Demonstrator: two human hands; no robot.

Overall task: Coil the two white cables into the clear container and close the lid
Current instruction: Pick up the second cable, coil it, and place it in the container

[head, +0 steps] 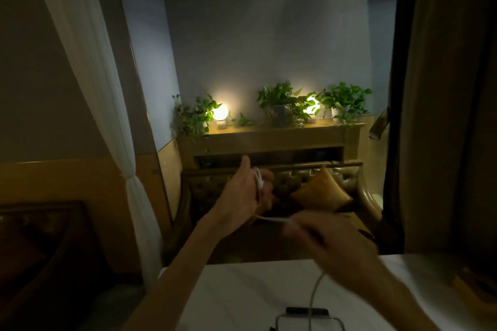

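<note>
Left hand (248,191) closed around loops of white cable (271,219); blurred right hand (330,236) pinching same cable above clear container (309,320)

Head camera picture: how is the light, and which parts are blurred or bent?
Head view: the room is dim, lit mainly by two glowing round lamps on the wooden shelf. The right hand is smeared by motion blur; the left hand, wrapped in thin white cable, is sharper. The sheer white curtain leans from wide-angle distortion.
</note>
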